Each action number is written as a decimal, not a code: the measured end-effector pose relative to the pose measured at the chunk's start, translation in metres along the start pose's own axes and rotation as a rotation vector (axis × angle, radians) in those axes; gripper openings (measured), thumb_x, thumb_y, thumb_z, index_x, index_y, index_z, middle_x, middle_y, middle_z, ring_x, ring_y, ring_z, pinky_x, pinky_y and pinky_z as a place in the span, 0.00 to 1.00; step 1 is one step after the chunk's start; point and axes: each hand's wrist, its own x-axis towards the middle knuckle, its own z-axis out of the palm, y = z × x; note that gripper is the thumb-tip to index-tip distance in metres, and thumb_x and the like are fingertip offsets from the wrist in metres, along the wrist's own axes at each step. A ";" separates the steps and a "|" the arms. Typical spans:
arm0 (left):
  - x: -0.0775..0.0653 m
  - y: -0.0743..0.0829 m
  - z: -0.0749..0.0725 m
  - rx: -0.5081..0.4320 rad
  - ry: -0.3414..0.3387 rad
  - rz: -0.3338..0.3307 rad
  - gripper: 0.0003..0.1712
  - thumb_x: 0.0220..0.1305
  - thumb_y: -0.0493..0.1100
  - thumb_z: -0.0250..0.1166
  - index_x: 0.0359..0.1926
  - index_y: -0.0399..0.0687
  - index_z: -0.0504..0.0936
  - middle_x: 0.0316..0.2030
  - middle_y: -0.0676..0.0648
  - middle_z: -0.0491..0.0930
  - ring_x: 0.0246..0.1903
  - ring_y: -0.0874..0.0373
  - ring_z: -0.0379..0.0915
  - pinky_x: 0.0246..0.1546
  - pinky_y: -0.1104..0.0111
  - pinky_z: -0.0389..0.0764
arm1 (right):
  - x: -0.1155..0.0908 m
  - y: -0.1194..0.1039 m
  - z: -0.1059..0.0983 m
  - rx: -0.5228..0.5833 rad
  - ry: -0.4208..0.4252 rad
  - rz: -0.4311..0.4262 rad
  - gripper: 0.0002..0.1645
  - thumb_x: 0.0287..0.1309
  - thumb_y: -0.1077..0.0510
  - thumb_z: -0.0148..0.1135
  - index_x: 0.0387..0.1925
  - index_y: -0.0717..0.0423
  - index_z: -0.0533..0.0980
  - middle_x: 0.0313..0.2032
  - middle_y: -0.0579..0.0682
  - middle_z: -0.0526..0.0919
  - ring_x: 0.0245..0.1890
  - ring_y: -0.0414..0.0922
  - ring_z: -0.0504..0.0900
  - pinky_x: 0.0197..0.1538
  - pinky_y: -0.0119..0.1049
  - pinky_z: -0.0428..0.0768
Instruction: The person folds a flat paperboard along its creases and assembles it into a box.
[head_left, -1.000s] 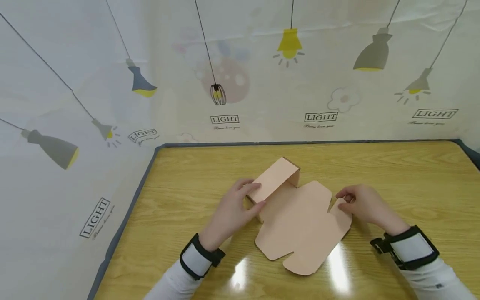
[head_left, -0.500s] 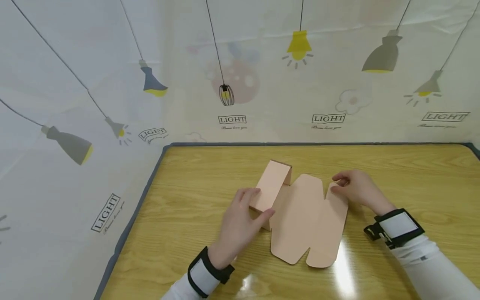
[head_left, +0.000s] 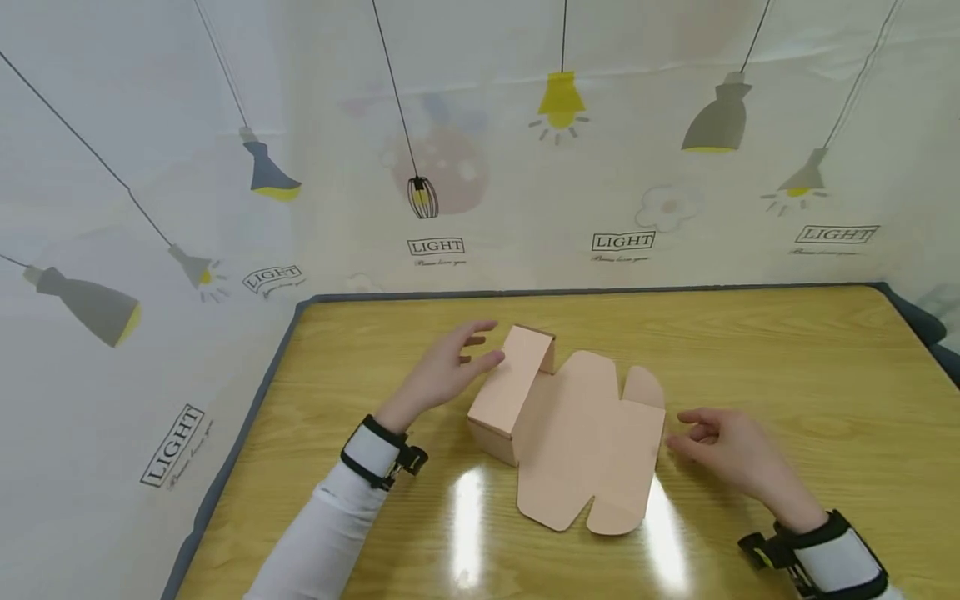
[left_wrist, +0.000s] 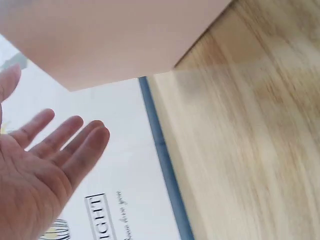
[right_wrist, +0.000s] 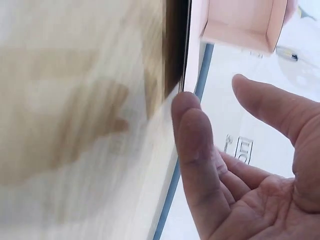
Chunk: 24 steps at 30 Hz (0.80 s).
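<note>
A pale pink cardboard box (head_left: 570, 442), partly folded, lies on the wooden table. Its left part stands up as a raised, folded section (head_left: 510, 375), while a notched panel with rounded tabs spreads flat to the right. My left hand (head_left: 435, 371) hovers at the raised section's upper left, fingers spread loosely and thumb tip overlapping its edge in the head view. In the left wrist view the palm and fingers (left_wrist: 80, 155) show holding nothing. My right hand (head_left: 735, 450) is just right of the flat panel, fingers relaxed; in the right wrist view its fingertips (right_wrist: 195, 130) are right at the cardboard's edge.
A white cloth printed with hanging lamps (head_left: 561, 104) stands behind and to the left of the table (head_left: 787, 350). Dark blue edging (head_left: 420, 296) runs along the table's back and left sides. Bright reflections lie near the front.
My left hand has let go of the raised section and shifted up and left. The right hand has released the right tab and moved down beside the panel; the box has turned slightly.
</note>
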 end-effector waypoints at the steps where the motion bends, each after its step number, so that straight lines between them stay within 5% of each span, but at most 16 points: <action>1: 0.004 -0.002 0.000 0.008 -0.015 0.010 0.36 0.73 0.58 0.60 0.75 0.51 0.64 0.74 0.47 0.65 0.72 0.45 0.66 0.68 0.51 0.74 | -0.005 -0.003 0.004 0.013 -0.013 -0.005 0.36 0.64 0.47 0.68 0.59 0.75 0.74 0.38 0.54 0.89 0.35 0.42 0.86 0.35 0.35 0.82; 10: 0.028 -0.005 0.011 0.063 -0.129 0.096 0.37 0.75 0.61 0.55 0.77 0.51 0.62 0.74 0.47 0.66 0.72 0.47 0.64 0.68 0.54 0.74 | -0.014 -0.014 0.030 0.115 -0.042 -0.030 0.41 0.58 0.56 0.72 0.63 0.78 0.68 0.31 0.47 0.87 0.26 0.36 0.82 0.31 0.28 0.76; 17: 0.009 -0.010 0.006 0.027 -0.059 0.057 0.33 0.75 0.56 0.59 0.72 0.46 0.68 0.69 0.45 0.72 0.66 0.48 0.69 0.65 0.55 0.78 | 0.022 -0.012 0.021 0.040 -0.038 -0.100 0.40 0.57 0.62 0.70 0.64 0.81 0.64 0.33 0.54 0.82 0.28 0.39 0.77 0.27 0.29 0.73; 24: -0.026 -0.008 0.015 0.029 0.012 0.014 0.29 0.74 0.56 0.60 0.68 0.46 0.73 0.63 0.44 0.78 0.62 0.49 0.75 0.62 0.55 0.80 | 0.070 -0.016 0.004 -0.019 -0.088 -0.098 0.37 0.58 0.64 0.66 0.65 0.78 0.65 0.37 0.60 0.82 0.30 0.44 0.79 0.29 0.34 0.77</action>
